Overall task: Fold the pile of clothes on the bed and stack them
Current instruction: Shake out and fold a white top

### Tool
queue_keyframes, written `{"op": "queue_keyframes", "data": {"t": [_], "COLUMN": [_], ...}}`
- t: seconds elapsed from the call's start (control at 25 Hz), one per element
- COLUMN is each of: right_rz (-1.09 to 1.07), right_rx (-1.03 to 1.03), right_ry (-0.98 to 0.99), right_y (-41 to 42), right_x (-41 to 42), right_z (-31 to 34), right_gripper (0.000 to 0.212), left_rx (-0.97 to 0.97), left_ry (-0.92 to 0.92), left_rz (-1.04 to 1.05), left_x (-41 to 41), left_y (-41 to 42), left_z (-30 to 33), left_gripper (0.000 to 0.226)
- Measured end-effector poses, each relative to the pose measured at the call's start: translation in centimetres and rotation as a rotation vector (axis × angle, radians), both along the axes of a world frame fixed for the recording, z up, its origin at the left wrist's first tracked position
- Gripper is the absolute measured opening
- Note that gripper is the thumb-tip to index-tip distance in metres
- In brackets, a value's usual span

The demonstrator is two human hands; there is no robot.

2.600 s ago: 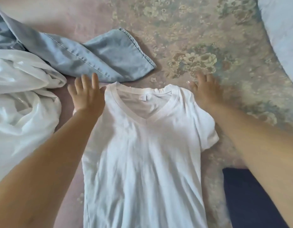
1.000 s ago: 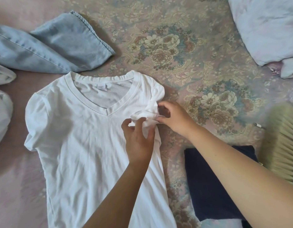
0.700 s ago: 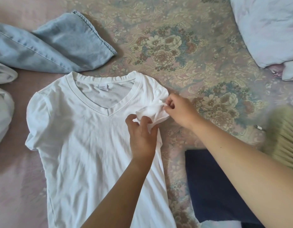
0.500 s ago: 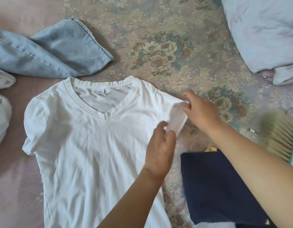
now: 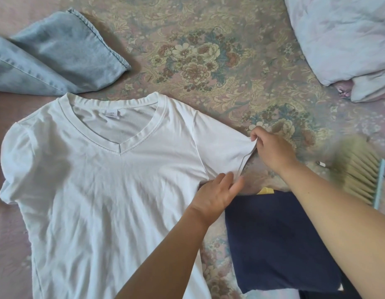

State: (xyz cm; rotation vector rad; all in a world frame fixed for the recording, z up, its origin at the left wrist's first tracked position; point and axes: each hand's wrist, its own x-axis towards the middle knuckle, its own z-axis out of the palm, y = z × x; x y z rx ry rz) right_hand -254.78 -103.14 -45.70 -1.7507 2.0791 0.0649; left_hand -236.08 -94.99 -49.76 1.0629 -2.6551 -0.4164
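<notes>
from the head camera, looking down at the bed (image 5: 230, 61) with its flowery cover: a white t-shirt (image 5: 96, 190) lies flat, front side up, with the neck pointing away from the person. it is not folded yet.

the right hand (image 5: 271, 147) pinches the edge of the shirt's sleeve (image 5: 226, 145) between thumb and fingers and holds it stretched out to the side. the left hand (image 5: 217, 193) lies on the shirt near the armpit, just under that sleeve. its fingers are straight and loose, pressing the cloth flat, not grabbing anything.

the other sleeve, on the far left side, looks bunched and tucked in a bit.

a dark blue cloth (image 5: 278, 242) lies just beside the shirt on the right, partly under the right arm. it looks folded already, so it may be the start of the stack. a bit of yellow peeks out at its top edge.

light blue jeans (image 5: 57, 55) lie unfolded at the top left, near the shirt's collar. pale bedding (image 5: 342, 39) sits at the top right. a brush (image 5: 358, 171) with tan bristles lies at the right edge.

so i think the job is early on: one thing looks done, the shirt is only being laid out smooth, and the jeans are left to do. nothing is stacked on the dark blue cloth yet.
</notes>
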Motion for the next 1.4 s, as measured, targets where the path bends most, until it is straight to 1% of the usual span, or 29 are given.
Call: {"op": "queue_keyframes", "data": {"t": [0.08,0.12,0.2,0.28,0.32,0.36,0.4,0.44,0.48,0.52,0.56,0.6,0.68,0.72,0.8,0.88,0.92,0.96,1.0,1.04,1.12,1.16,1.2,1.24,1.28,1.32,1.4], "right_rz": [0.01,-0.003,-0.025,-0.023,0.009,0.077,0.193,0.316,0.392,0.4,0.341,0.257,0.167,0.173,0.283,0.404,0.399,0.377,0.363,0.338,0.253,0.194,0.142,0.122,0.108,0.067,-0.092], "right_rx": [0.02,0.035,0.092,0.086,0.024,-0.05,-0.07,-0.015,0.101,0.224,0.301,0.325,0.279,0.229,0.089,-0.087,-0.099,-0.04,0.039,0.086,0.12,0.204,0.288,0.308,0.271,0.191,0.048], "right_ry": [0.083,0.106,0.162,0.248,0.262,0.22,0.162,0.125,0.139,0.199,0.266,0.316,0.34,0.313,0.239,0.102,-0.006,-0.121,-0.189,-0.203,-0.168,-0.151,-0.131,-0.114,-0.107,-0.15,-0.309], "right_y": [-0.5,-0.8,-1.1,-0.7,-0.1,0.7,1.7,2.6,3.4,4.4,4.9,5.2,6.5,7.5,10.4,14.6,17.0,19.8,22.7,25.6,30.6,32.6,34.0,35.0,35.6,35.8,35.5], "right_x": [0.1,0.2,0.5,1.3,2.2,3.1,3.8,4.3,4.4,4.2,3.8,3.7,4.9,6.0,8.9,11.6,12.7,13.6,14.3,14.8,15.2,15.3,15.3,15.3,15.7,16.1,17.2], "right_z": [-0.5,-0.6,-0.5,-0.1,0.2,0.1,-0.1,-0.4,-0.7,-1.1,-1.3,-1.3,-0.8,-0.4,0.1,0.2,0.4,0.5,0.5,0.5,0.3,0.4,0.4,0.4,0.3,0.1,0.3], "right_gripper": [0.016,0.018,0.025,0.04,0.046,0.048,0.049,0.051,0.054,0.056,0.057,0.057,0.06,0.063,0.065,0.055,0.053,0.058,0.064,0.069,0.072,0.079,0.087,0.091,0.088,0.08,0.061], "left_rx": [0.062,0.091,0.072,-0.016,-0.037,-0.036,-0.007,0.036,0.074,0.098,0.115,0.144,0.206,0.2,0.162,0.165,0.175,0.177,0.17,0.149,0.075,0.039,0.014,-0.015,-0.041,-0.051,-0.004], "left_ry": [0.06,0.109,0.159,0.104,0.049,-0.021,-0.085,-0.135,-0.168,-0.177,-0.154,-0.104,-0.018,-0.007,-0.028,-0.058,-0.08,-0.108,-0.136,-0.157,-0.191,-0.197,-0.196,-0.185,-0.176,-0.174,-0.139], "left_rz": [0.027,0.034,0.024,0.054,0.098,0.149,0.177,0.168,0.128,0.076,0.032,0.008,-0.018,-0.027,-0.041,-0.027,-0.017,-0.011,-0.014,-0.014,0.01,0.044,0.109,0.209,0.328,0.45,0.641], "left_x": [0.6,1.0,2.2,3.5,4.1,4.6,5.0,5.3,5.5,5.8,6.0,6.3,7.6,8.6,11.2,14.2,15.7,17.4,19.1,20.8,24.3,26.0,27.5,28.7,30.0,30.9,31.9], "left_y": [0.2,0.4,0.9,1.3,1.5,1.9,2.4,2.9,3.4,4.2,4.8,5.5,7.6,8.9,11.8,14.7,16.0,17.5,19.0,20.5,23.4,25.0,26.5,27.8,28.8,29.3,29.5], "left_z": [-0.7,-0.9,-0.9,-0.8,-1.0,-1.2,-1.5,-1.9,-2.3,-2.5,-2.5,-2.4,-1.3,-0.8,0.0,0.1,0.0,-0.1,-0.4,-0.5,-0.8,-1.0,-1.1,-1.1,-1.1,-1.2,-0.7], "left_gripper": [0.079,0.081,0.071,0.056,0.051,0.051,0.053,0.056,0.059,0.059,0.059,0.057,0.056,0.056,0.057,0.062,0.066,0.07,0.074,0.078,0.083,0.083,0.078,0.072,0.066,0.06,0.049]}}
